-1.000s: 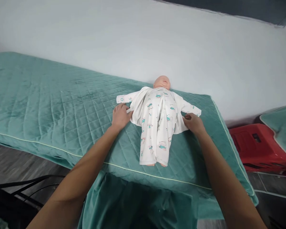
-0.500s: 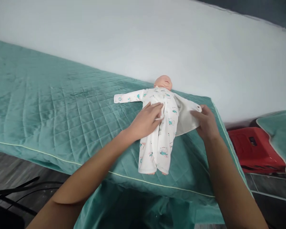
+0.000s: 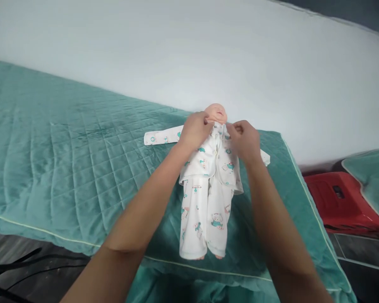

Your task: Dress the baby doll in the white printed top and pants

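A baby doll (image 3: 216,112) lies on its back on the green quilted bed cover (image 3: 91,160), its head toward the wall. It wears a white printed jacket (image 3: 198,165) and matching trousers (image 3: 194,223). Both front panels of the jacket lie over the chest, side by side with a narrow gap. At the doll's neck, my left hand (image 3: 197,129) pinches the left edge of the jacket's collar. My right hand (image 3: 245,139) pinches the right edge of the same collar. One sleeve stretches out to the left; the other is partly hidden behind my right hand.
A pale wall (image 3: 164,54) rises directly behind the bed. Beyond the bed's right edge is a red plastic stool (image 3: 341,198), with another green cover (image 3: 374,181) beside it. Black metal legs and a cable (image 3: 22,263) show at the lower left.
My left hand has moved from the doll's belly up to the collar. My right hand has brought the spread right panel over the chest and now holds it at the neck.
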Action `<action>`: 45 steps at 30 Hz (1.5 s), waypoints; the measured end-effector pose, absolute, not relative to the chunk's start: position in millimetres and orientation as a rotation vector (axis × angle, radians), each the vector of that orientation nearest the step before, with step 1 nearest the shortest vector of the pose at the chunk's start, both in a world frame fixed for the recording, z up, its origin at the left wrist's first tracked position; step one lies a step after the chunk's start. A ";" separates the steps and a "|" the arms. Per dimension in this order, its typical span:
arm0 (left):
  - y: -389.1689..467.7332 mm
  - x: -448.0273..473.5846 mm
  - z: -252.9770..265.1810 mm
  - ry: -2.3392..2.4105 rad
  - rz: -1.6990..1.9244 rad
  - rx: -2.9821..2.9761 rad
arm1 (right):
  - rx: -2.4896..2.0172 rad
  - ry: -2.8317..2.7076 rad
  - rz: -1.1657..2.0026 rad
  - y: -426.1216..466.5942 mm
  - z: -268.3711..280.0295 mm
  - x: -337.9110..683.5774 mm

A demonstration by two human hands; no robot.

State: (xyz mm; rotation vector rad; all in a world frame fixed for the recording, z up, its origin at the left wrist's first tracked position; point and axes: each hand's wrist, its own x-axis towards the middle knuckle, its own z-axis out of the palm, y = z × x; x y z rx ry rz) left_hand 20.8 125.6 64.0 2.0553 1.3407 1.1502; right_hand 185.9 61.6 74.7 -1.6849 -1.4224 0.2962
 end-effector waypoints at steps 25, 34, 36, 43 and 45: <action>144.8 43.2 52.0 1.050 1.122 1.756 | -1.636 -1.335 0.508 90.3 58.6 184.1; 145.0 41.4 50.0 1.064 1.178 1.789 | -1.706 -1.350 0.379 85.8 59.3 179.0; 146.0 41.2 48.7 1.066 1.175 1.779 | -1.687 -1.363 0.369 86.7 57.7 178.9; 148.7 40.4 45.0 1.050 1.188 1.779 | -1.538 -1.264 0.602 93.5 49.0 193.2; 148.2 40.0 45.5 1.048 1.187 1.779 | -1.614 -1.260 0.559 92.3 50.8 194.7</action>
